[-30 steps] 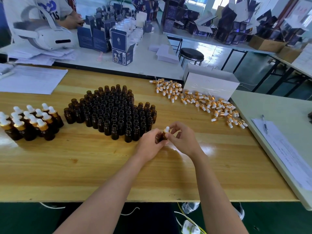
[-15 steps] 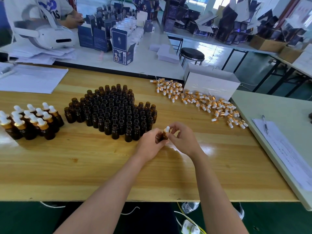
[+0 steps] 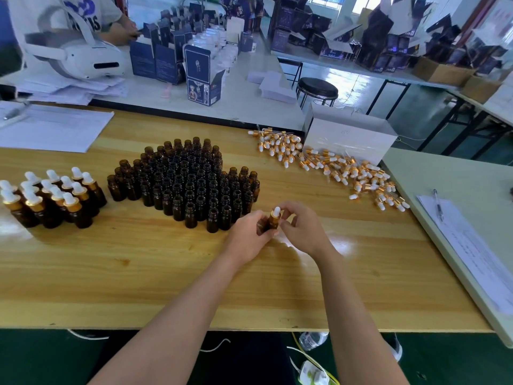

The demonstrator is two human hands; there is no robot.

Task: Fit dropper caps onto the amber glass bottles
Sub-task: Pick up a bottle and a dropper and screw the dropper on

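Observation:
My left hand (image 3: 247, 236) grips an amber glass bottle (image 3: 272, 223) just above the wooden table (image 3: 166, 273). My right hand (image 3: 301, 226) pinches the white-bulbed, gold-collared dropper cap (image 3: 276, 212) sitting on that bottle's neck. A dense cluster of open amber bottles (image 3: 188, 182) stands behind and left of my hands. Capped bottles (image 3: 52, 195) stand grouped at the far left. Loose dropper caps (image 3: 333, 165) lie scattered at the back right.
A white box (image 3: 349, 134) stands behind the loose caps. Paper sheets (image 3: 52, 129) lie at the back left. A clipboard with a pen (image 3: 438, 204) rests on the grey table to the right. Another person works at the far table, beside a white headset (image 3: 80, 59).
My hands stay in the same place on the bottle and cap. The fingers of my right hand have shifted slightly around the cap.

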